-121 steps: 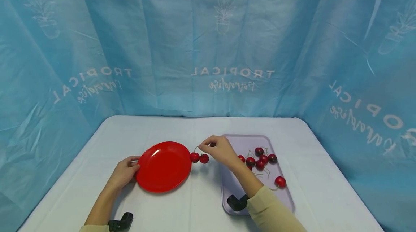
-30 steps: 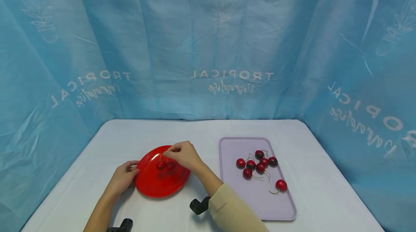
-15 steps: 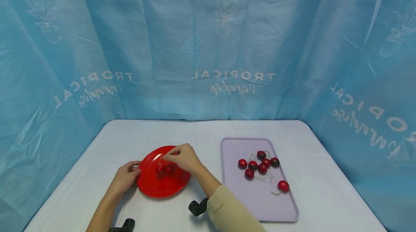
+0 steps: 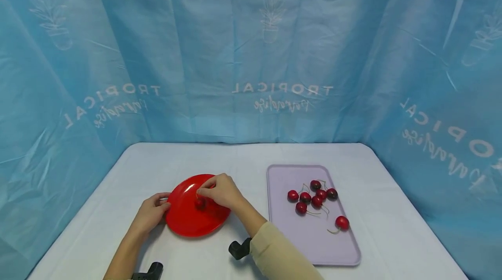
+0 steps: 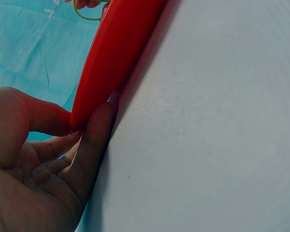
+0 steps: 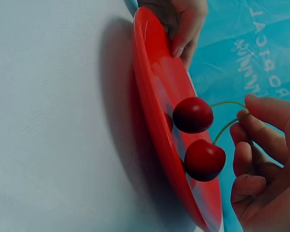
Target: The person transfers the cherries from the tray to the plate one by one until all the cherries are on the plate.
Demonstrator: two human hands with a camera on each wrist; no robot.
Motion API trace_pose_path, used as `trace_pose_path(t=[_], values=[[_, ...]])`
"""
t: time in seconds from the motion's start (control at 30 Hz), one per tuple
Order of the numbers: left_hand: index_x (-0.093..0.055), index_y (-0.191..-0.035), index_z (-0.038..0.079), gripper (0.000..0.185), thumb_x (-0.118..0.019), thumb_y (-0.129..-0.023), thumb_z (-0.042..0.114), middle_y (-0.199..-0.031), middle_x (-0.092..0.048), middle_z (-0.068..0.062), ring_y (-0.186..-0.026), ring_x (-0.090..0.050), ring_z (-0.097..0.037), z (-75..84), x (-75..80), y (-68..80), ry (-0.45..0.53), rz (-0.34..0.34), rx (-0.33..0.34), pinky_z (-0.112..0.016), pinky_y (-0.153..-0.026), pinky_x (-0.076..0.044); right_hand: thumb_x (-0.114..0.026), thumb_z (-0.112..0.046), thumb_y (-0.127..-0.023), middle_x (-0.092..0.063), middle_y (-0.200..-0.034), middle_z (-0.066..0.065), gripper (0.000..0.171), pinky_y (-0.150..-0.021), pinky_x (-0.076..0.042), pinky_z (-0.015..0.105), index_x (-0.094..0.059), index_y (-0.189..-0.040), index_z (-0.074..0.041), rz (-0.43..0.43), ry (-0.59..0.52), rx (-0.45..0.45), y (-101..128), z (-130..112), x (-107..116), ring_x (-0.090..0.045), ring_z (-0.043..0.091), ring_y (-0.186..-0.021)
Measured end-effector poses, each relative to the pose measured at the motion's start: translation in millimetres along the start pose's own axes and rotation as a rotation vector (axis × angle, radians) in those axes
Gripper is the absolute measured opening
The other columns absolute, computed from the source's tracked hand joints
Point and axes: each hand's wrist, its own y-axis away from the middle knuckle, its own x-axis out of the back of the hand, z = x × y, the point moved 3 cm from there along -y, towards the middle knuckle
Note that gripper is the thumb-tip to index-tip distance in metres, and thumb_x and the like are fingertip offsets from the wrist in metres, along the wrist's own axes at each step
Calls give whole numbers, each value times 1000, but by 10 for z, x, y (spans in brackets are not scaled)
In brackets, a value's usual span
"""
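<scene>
White table (image 4: 243, 160): one red plate (image 4: 188, 223), pinched at its left side by left hand (image 4: 150, 212); two cherries (image 6: 204, 160) over it, stems (image 6: 227, 102) pinched by right hand (image 4: 221, 190); lilac tray (image 4: 306, 245), eight cherries (image 4: 305, 197).

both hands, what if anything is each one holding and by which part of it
The right hand pinches two cherries by their stems; the left hand holds the red plate by its rim.

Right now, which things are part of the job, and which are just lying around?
In the job: red plate, held by the left hand; two cherries, stems pinched by the right hand.

Just lying around, it seems: purple tray, untouched; eight cherries on it.
</scene>
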Motion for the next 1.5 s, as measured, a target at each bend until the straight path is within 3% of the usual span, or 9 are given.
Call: trace_pose_path(t=[0.3, 0.67, 0.97, 1.5], values=[[-41, -135, -7, 45, -53, -96, 12, -118, -57, -24, -84, -63, -22, -13, -3, 17, 5, 3, -3, -34, -71, -57, -74, -30, -84, -63, -78, -13, 9, -57, -51, 25, -78, -91, -24, -4, 12, -11, 17, -10, 5, -55, 13, -80], [-43, -135, -5, 46, -55, -95, 14, -117, -57, -22, -84, -63, -22, 5, -20, -20, 0, 1, -4, -33, -71, -56, -74, -28, -84, -63, -84, -9, 14, -62, -54, 27, -76, -95, -21, 30, -68, -21, -6, 26, 152, -58, 15, -79], [-43, -135, -6, 44, -53, -95, 12, -117, -58, -22, -85, -63, -23, 24, -8, 0, -9, 8, -21, -32, -71, -56, -73, -28, -86, -62, -88, -11, 12, -65, -54, 26, -76, -96, -22, 58, -48, -17, 5, 76, 204, -54, 15, -89], [-43, -135, -5, 44, -53, -95, 12, -117, -57, -23, -83, -62, -23, 13, -1, 0, -2, 13, 9, -33, -70, -56, -71, -25, -87, -65, -85, -10, 11, -64, -53, 26, -75, -97, -21, 22, -53, 49, 54, 107, 330, -57, 15, -80]])
